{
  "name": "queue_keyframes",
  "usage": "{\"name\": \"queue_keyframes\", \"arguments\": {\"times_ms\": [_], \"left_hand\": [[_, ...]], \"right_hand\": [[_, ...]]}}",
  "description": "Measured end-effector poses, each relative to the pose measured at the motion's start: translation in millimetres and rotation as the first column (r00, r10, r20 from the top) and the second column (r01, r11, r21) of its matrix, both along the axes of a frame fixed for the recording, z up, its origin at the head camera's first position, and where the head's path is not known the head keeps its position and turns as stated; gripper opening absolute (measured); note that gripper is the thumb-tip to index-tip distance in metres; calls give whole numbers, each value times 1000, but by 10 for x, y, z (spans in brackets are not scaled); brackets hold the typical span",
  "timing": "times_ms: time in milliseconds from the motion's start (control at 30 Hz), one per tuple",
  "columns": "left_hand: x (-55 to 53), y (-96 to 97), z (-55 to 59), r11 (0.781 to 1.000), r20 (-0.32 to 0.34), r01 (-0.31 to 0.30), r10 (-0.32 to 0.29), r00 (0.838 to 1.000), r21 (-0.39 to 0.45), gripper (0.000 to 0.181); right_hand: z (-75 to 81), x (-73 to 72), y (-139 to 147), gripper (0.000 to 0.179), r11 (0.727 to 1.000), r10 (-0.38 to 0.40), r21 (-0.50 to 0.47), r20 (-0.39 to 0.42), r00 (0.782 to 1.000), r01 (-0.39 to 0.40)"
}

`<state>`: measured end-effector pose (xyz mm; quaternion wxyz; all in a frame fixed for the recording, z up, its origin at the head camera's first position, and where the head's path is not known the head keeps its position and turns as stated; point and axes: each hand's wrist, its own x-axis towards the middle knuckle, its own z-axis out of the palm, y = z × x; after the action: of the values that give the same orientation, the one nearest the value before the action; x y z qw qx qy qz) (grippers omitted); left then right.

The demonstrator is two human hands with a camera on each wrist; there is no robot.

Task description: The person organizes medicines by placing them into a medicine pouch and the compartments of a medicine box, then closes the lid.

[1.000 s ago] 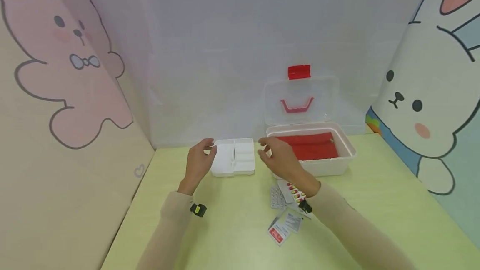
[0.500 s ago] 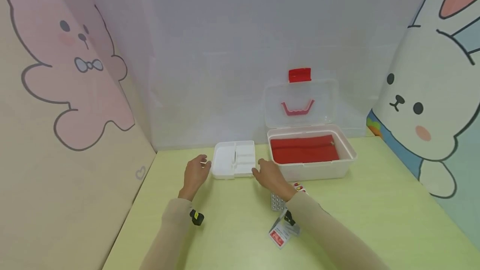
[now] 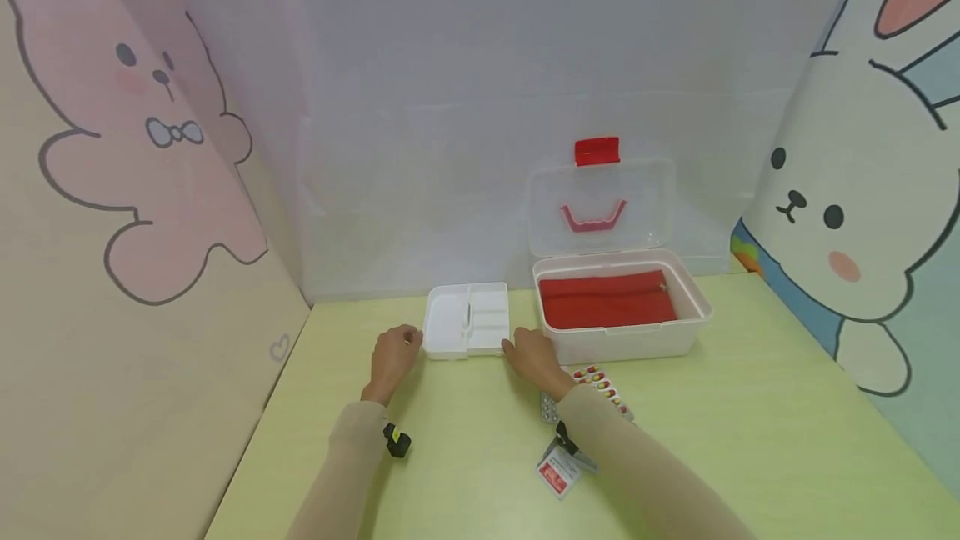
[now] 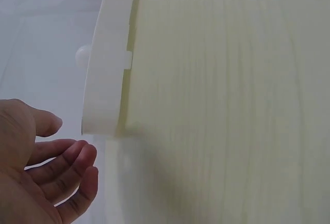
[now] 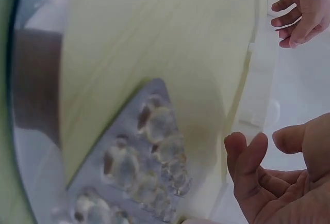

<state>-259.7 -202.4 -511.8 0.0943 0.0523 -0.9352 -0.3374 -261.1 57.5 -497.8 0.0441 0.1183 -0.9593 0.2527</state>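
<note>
A white compartmented plastic case lies on the table, shallow and divided inside. My left hand is beside its front left corner; in the left wrist view the loosely bent fingers hold nothing, a small gap short of the white wall. At the front right corner is my right hand. The right wrist view shows its thumb and fingers spread apart, fingertips right at the case's end. A silver blister pack lies below the right wrist.
A white box with its clear lid raised stands behind on the right, a red pouch inside. Under the right forearm lie a blister pack of red-and-yellow capsules and a small red-and-white packet.
Both hands have come down and nearer the front corners of the white case. The right hand has moved from in front of the box toward the case, which stays in place.
</note>
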Motion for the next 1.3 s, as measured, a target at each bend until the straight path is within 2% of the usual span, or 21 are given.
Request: {"name": "queue_keyframes", "arguments": {"times_ms": [233,467,700,1000,1133,1300], "left_hand": [[-18,12,-41,1000,-12,1,0,1000,10,29],[-49,54,-107,996,19,-21,23,1000,-81,25],[-49,82,-71,997,14,-16,17,1000,-70,24],[-70,97,-71,998,4,20,-19,1000,-61,22],[-38,101,-51,998,5,22,-22,1000,-64,22],[36,94,15,998,-18,29,-30,999,-59,23]], "right_hand": [[-51,-62,-29,30,1000,5,-18,-8,1000,-5],[-65,-94,-66,27,999,-6,-41,20,1000,7],[-63,-117,-79,27,999,-26,-31,1,1000,26],[-64,-100,-94,22,997,-53,-47,56,997,56],[-55,-80,-91,22,997,-63,-42,36,997,64],[-13,-42,-63,31,996,-52,-78,7,999,52]]}}
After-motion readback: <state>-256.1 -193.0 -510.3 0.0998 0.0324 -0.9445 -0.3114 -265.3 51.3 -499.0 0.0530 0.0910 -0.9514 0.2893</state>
